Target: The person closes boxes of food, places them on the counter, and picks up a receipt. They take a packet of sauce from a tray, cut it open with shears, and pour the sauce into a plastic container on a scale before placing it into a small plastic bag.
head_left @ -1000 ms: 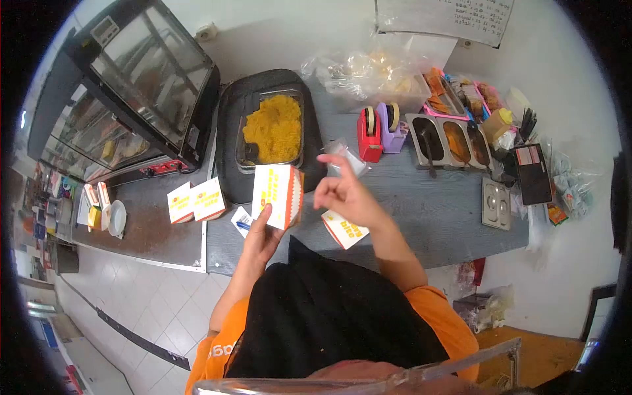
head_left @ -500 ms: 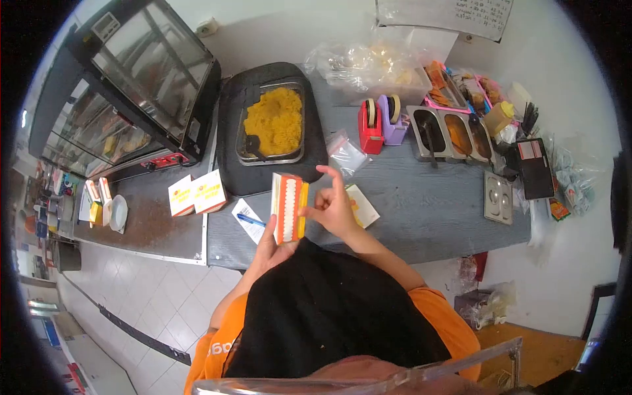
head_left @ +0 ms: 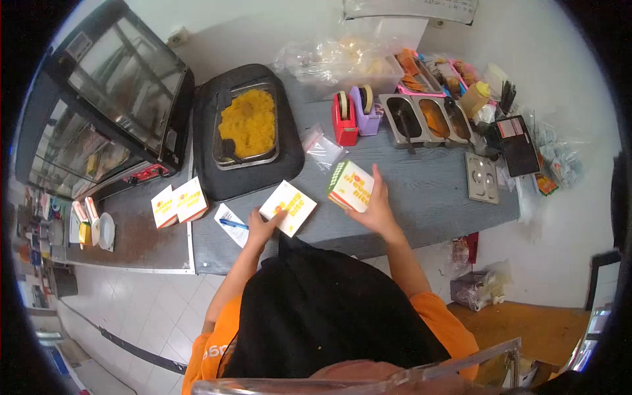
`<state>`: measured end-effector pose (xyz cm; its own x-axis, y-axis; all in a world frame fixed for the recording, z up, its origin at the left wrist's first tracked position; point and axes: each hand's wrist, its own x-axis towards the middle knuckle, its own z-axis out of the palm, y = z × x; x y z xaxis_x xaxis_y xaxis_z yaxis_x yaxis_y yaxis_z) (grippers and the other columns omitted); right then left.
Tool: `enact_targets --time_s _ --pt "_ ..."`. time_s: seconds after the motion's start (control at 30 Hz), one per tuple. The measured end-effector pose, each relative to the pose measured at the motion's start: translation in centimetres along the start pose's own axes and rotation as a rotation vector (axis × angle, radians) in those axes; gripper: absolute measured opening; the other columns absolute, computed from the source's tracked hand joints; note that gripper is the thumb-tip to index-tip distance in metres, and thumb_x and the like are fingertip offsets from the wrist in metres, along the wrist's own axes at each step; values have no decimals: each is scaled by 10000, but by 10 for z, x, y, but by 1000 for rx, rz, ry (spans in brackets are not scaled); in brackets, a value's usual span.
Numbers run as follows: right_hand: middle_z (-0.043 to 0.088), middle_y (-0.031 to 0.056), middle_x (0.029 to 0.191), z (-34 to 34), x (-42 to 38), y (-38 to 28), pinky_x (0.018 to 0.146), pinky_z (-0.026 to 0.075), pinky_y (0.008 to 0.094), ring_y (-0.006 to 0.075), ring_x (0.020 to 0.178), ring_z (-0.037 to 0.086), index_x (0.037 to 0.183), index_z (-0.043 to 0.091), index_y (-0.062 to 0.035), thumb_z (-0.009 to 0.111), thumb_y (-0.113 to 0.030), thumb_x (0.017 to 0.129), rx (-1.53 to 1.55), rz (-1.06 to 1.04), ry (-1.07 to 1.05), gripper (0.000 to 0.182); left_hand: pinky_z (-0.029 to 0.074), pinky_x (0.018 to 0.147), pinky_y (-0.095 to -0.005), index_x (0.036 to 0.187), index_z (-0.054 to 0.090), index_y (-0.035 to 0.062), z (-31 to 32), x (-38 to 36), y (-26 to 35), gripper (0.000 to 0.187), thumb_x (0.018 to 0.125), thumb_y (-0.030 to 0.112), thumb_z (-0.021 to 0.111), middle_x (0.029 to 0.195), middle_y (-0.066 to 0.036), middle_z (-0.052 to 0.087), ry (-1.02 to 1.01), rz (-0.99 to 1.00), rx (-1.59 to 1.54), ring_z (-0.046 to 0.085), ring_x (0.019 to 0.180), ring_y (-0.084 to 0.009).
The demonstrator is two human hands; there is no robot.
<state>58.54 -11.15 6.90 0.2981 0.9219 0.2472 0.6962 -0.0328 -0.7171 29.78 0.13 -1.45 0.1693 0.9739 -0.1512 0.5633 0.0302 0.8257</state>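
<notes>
In the head view, my left hand (head_left: 263, 227) grips the near left corner of a white cardboard food box (head_left: 293, 205) with yellow and red lettering. My right hand (head_left: 378, 209) holds a second food box (head_left: 355, 181) from its right side, thumb along the near edge. A green checked side and an orange edge show on this second box, which sits tilted. Left of my left hand, a blue pen (head_left: 234, 224) lies on a slip of white paper (head_left: 226, 214).
A metal tray (head_left: 276, 141) of yellow food rests on a black mat at the back. Two similar boxes (head_left: 191, 199) stand left, beside a glass display warmer (head_left: 135, 85). Tape dispensers (head_left: 344, 122), sauce containers (head_left: 403, 120) and a metal lid (head_left: 482, 178) sit to the right.
The box that was upright between my hands now sits lettering up at my left hand. My right hand has moved right and taken hold of the other box.
</notes>
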Motion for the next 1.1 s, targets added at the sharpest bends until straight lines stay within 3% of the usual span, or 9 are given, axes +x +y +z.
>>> enact_targets --time_s 0.03,0.1,0.17,0.3,0.47,0.57,0.87,1.03,1.1 --pt "322 265 1279 -15 7 -10 1017 262 470 419 1194 321 1383 103 7 811 -202 513 65 -66 -21 1140 389 882 -362 1213 399 -15 8 4 -7 632 767 316 700 1145 -201 472 280 313 454 491 1012 -254" --pt "301 254 1312 -36 19 -35 1047 243 441 397 1257 281 1381 130 -3 815 -199 518 99 -199 -73 1119 361 926 -392 1220 379 -31 -3 -10 52 650 780 345 676 1213 -221 419 314 433 426 445 1102 -275" --pt "266 234 1356 -42 30 -60 1070 212 432 380 1304 228 1378 175 -20 810 -207 537 83 -521 -271 1070 395 917 -415 1277 323 -12 -14 -23 103 650 802 286 652 1260 -226 380 -358 59 -658 438 1143 -312" --pt "267 199 1369 -41 39 -96 1073 204 445 371 1302 236 1354 280 -49 847 -308 515 95 -544 -122 1045 438 894 -453 1357 176 26 -24 -38 157 716 827 228 615 1285 -218 362 -551 -41 -722 445 1158 -337" --pt "591 67 899 -4 25 -95 682 430 224 85 803 524 901 574 -2 546 -194 899 882 -188 -9 193 462 882 -496 1382 -116 137 -25 -31 156 892 843 205 591 1293 -187 365 -260 -200 -1188 496 1111 -320" --pt "602 21 759 9 21 -99 590 409 182 46 661 512 858 584 -15 550 -180 896 848 48 -207 173 451 898 -490 1387 -159 202 -27 -32 157 898 862 216 570 1326 -184 325 -184 -188 -1253 466 1143 -327" --pt "586 36 568 25 31 -102 455 388 208 49 491 516 729 621 10 627 -208 841 588 94 -165 245 467 886 -449 1369 100 172 -25 -49 153 648 886 258 524 1290 -152 378 -238 -56 -1292 467 1144 -302" --pt "586 48 581 28 30 -81 450 392 222 63 500 527 721 634 3 724 -282 754 403 132 -195 301 499 866 -350 1218 440 24 -24 -46 137 452 897 339 480 1206 -128 504 -516 -359 -1597 545 1048 -233" --pt "584 52 595 45 30 -53 468 408 235 79 517 539 694 636 -14 773 -337 683 569 -241 -37 351 525 825 -348 1232 431 26 -17 -44 127 455 903 338 463 1203 -130 506 -621 -411 -1632 579 985 -255"
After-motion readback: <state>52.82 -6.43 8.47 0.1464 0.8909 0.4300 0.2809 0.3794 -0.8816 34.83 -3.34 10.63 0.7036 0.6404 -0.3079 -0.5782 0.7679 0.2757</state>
